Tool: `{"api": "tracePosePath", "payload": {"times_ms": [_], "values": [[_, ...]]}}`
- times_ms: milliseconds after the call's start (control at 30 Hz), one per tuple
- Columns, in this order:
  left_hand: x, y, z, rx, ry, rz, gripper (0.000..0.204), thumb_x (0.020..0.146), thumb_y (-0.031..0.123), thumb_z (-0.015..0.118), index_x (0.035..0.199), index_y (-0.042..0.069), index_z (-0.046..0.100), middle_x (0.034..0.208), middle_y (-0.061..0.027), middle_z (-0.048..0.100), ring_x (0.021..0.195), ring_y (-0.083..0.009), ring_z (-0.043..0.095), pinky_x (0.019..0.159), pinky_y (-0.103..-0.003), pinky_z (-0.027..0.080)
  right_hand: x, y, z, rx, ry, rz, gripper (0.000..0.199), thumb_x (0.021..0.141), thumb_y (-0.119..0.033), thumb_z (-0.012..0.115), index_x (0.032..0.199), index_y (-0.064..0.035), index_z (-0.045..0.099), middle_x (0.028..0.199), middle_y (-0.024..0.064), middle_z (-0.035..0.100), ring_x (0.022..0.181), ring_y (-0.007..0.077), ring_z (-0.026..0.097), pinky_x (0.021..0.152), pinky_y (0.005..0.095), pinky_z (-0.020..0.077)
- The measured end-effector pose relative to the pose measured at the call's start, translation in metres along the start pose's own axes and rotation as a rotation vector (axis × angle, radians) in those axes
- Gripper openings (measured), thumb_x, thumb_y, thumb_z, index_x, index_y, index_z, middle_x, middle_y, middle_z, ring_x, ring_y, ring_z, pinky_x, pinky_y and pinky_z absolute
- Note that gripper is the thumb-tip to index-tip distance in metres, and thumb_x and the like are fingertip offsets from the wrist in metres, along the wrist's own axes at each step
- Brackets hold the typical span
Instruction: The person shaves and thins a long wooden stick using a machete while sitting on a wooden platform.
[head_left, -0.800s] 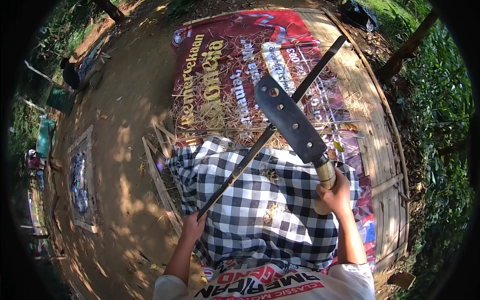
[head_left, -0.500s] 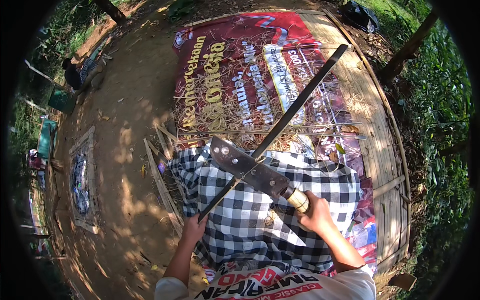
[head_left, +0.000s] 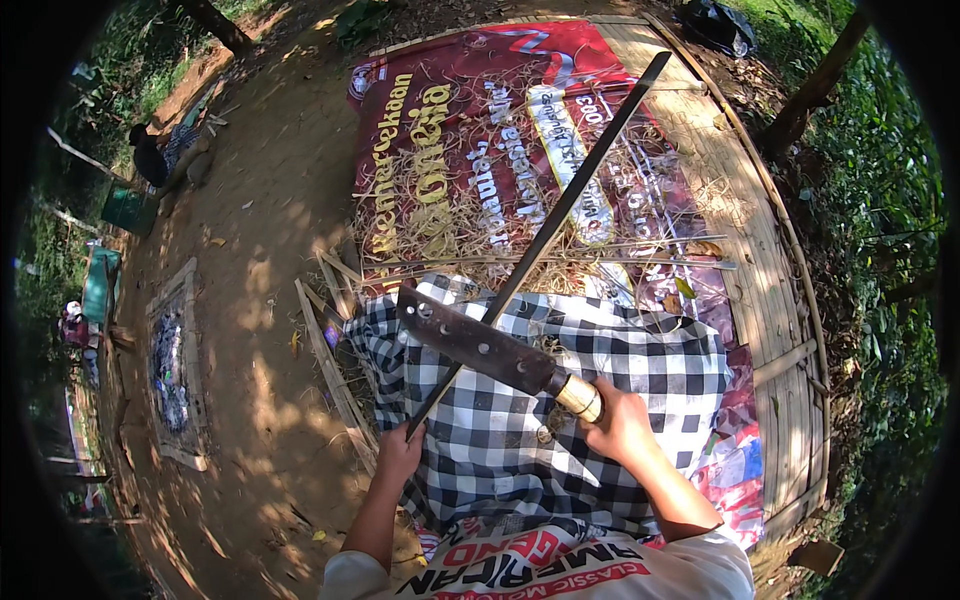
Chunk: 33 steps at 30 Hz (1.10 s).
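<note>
My left hand (head_left: 400, 456) is closed around the near end of a long, dark, narrow strip (head_left: 575, 200), which looks like split bamboo. It slants away to the far right across my lap. In my right hand (head_left: 620, 426) is the pale, banded handle of a machete (head_left: 470, 345), its wide dark blade dotted with several light spots. The blade points left and lies across the strip, covering part of it. Below both, a black-and-white checked cloth (head_left: 650, 375) drapes over my legs.
A red printed banner (head_left: 430, 130) strewn with thin shavings covers much of the bamboo-slat platform (head_left: 775, 300). Loose thin strips (head_left: 620, 250) lie beyond my knees. At left are a wood-framed patch (head_left: 175, 370) on the dirt ground and a seated person (head_left: 165, 155) farther off.
The machete has shifted a little left in my right hand. The strip's far end has swung slightly left and away, while my left hand keeps hold of its near end.
</note>
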<state>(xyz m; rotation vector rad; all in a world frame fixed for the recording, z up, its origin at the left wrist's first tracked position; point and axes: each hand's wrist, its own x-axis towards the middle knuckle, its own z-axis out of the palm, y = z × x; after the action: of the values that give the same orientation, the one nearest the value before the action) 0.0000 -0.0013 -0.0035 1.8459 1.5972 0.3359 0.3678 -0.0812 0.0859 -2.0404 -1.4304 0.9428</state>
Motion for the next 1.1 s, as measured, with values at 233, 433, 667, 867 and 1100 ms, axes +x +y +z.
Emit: {"api": "tracePosePath", "payload": {"times_ms": [233,433,667,867,1100], "values": [[-0.004,0.001,-0.003,0.049,0.028,0.044,0.033,0.089,0.029,0.06,0.08,-0.003,0.061,0.064,-0.0263,0.057,0.065,-0.0465,0.058,0.056,-0.049,0.045,0.015,0.011,-0.043,0.174,0.573,0.044,0.039,0.063,-0.008,0.069,0.099,0.0038,0.057,0.08,0.0236,0.066,0.079,0.0383,0.067,0.071,0.0398,0.0516],[-0.001,0.01,-0.004,0.105,0.086,0.094,0.034,0.082,0.033,0.065,0.077,0.0,0.058,0.062,-0.0221,0.059,0.064,-0.0438,0.06,0.055,-0.048,0.046,0.016,0.02,-0.058,0.158,0.648,0.102,0.035,0.064,-0.009,0.07,0.095,0.0025,0.057,0.078,0.0201,0.066,0.074,0.0345,0.067,0.07,0.0379,0.0509],[0.006,-0.01,-0.002,0.083,0.029,0.105,0.038,0.079,0.037,0.069,0.076,0.002,0.056,0.059,-0.0187,0.057,0.06,-0.0407,0.06,0.054,-0.045,0.046,0.032,0.021,-0.094,0.11,0.753,0.097,0.027,0.067,-0.008,0.069,0.088,-0.0009,0.053,0.071,0.0152,0.063,0.065,0.0244,0.063,0.064,0.034,0.049],[0.012,-0.011,-0.021,-0.132,-0.174,-0.021,0.033,0.073,0.028,0.08,0.074,0.001,0.062,0.058,-0.0032,0.053,0.056,-0.0151,0.051,0.054,-0.033,0.043,0.028,0.021,-0.096,0.094,0.744,0.098,0.027,0.066,-0.007,0.069,0.088,-0.0008,0.055,0.071,0.0125,0.062,0.064,0.0177,0.061,0.064,0.0324,0.0489],[0.025,0.019,-0.056,-0.151,-0.505,-0.28,0.028,0.077,0.028,0.08,0.076,0.003,0.068,0.059,-0.0009,0.062,0.051,-0.0066,0.051,0.05,-0.027,0.043,0.027,0.033,-0.077,0.117,0.629,0.171,0.029,0.065,-0.008,0.069,0.09,0.0002,0.058,0.073,0.0131,0.063,0.067,0.0194,0.062,0.067,0.0328,0.0491]]}}
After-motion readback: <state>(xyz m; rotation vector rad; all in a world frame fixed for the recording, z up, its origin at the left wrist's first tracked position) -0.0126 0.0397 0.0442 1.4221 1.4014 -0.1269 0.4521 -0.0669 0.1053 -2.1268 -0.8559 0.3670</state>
